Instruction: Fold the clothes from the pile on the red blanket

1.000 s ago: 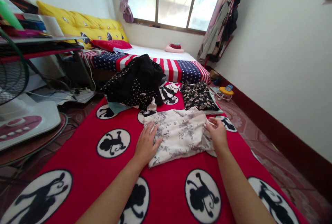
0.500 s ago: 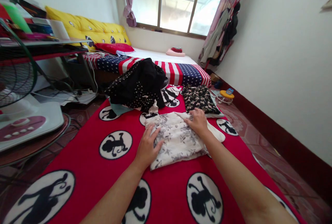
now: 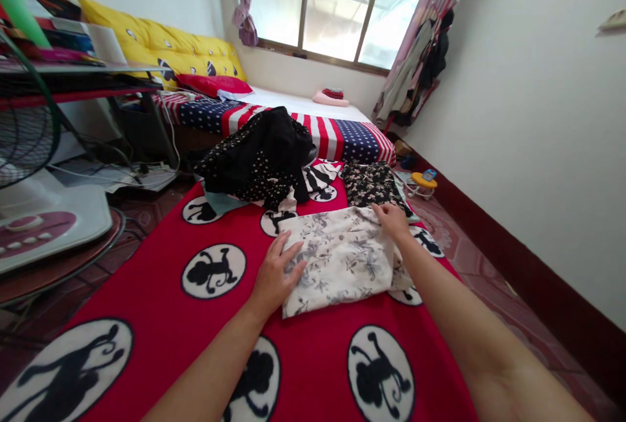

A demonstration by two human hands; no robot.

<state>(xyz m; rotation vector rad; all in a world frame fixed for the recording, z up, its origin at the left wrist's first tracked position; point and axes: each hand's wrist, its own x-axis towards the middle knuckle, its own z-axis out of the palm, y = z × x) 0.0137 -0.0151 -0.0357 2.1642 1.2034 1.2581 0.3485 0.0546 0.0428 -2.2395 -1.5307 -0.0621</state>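
Observation:
A cream floral garment (image 3: 342,257) lies folded flat on a red blanket (image 3: 161,308) printed with black monkey circles. My left hand (image 3: 274,272) rests flat on its left edge, fingers spread. At the garment's far right corner, my right hand (image 3: 392,218) presses down with the fingers on the cloth. Neither hand lifts the fabric.
A heap of black dotted clothes (image 3: 259,158) lies beyond the garment. A folded dark floral piece (image 3: 370,184) sits to the right of that heap. A flag-pattern mattress (image 3: 332,128) lies behind, a fan base (image 3: 44,220) to the left, a white wall (image 3: 538,115) on the right.
My right hand went from the garment's right edge across its top, then to the far right corner. The garment now lies flatter and more squared. My left hand stayed put.

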